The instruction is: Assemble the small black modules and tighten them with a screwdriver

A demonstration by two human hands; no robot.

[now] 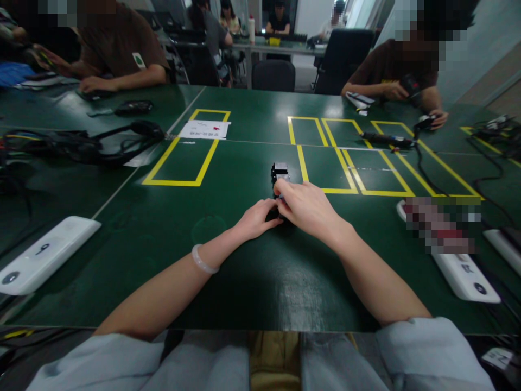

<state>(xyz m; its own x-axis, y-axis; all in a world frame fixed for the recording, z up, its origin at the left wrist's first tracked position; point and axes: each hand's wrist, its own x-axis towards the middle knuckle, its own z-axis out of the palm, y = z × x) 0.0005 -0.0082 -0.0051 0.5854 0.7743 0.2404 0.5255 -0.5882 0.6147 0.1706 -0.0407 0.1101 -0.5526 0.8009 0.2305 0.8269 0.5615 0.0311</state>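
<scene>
In front of me on the green table (pixel 195 293) is a small black and grey blocky object (pixel 280 169), whose kind I cannot make out. My right hand (pixel 309 205) reaches over its near part, with thumb and fingers closed on it. From the other side, the fingertips of my left hand (pixel 257 218) pinch its near end low down, close to the tabletop. Both hands meet there, so the object's lower part is hidden. A pale bracelet (pixel 203 260) circles my left wrist.
White slab-shaped devices (pixel 52 252) (pixel 464 274) lie left and right. Yellow tape rectangles (pixel 171 183) mark the table, one under a paper sheet (pixel 204 130). Black cabled gear (pixel 118 142) lies at left. Across the table, a co-worker's hand (pixel 396 91) holds a dark device.
</scene>
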